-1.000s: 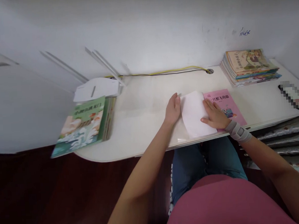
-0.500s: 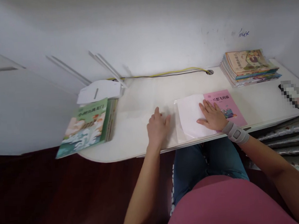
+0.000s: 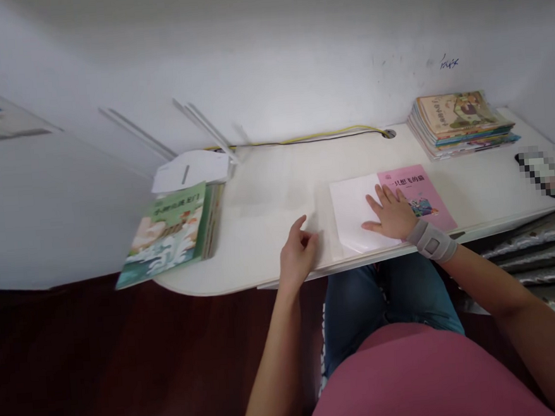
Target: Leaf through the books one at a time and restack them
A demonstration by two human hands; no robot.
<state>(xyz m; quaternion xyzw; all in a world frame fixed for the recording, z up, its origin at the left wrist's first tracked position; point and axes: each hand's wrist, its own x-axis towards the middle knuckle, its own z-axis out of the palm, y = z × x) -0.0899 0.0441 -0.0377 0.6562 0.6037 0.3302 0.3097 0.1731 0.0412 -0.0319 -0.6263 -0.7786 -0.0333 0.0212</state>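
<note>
At the far left of the table (image 3: 207,288), a green picture book (image 3: 172,227) tops a pile that juts past the front left edge, over the dark wood floor (image 3: 79,367), so a stray knock from my arm could tip it down. White paper (image 3: 190,171) lies just behind that pile, and a yellow and black cable (image 3: 301,139) runs along the back edge into a round grommet (image 3: 389,134). Nearer the middle, my left grip (image 3: 298,254) is open, fingers loosely curled, holding nothing, close to the front edge beside a white sheet (image 3: 354,212). The glare makes it hard to tell, but a clear plastic film (image 3: 328,245) seems to lie under that sheet; if so, the sheet could skate out of line on it once pressure comes off. My right grip (image 3: 389,213) is open too, spread flat across the sheet and the pink book (image 3: 421,188), pinning them without grasping either. Careless pressure could crease the paper, and a drag toward me could shift the book nearer the front edge. My wrist brace (image 3: 432,243) could also catch the sheet. Far right, a stack of picture books (image 3: 459,125) sits against the back edge, with a pixelated object (image 3: 545,170) beyond.
</note>
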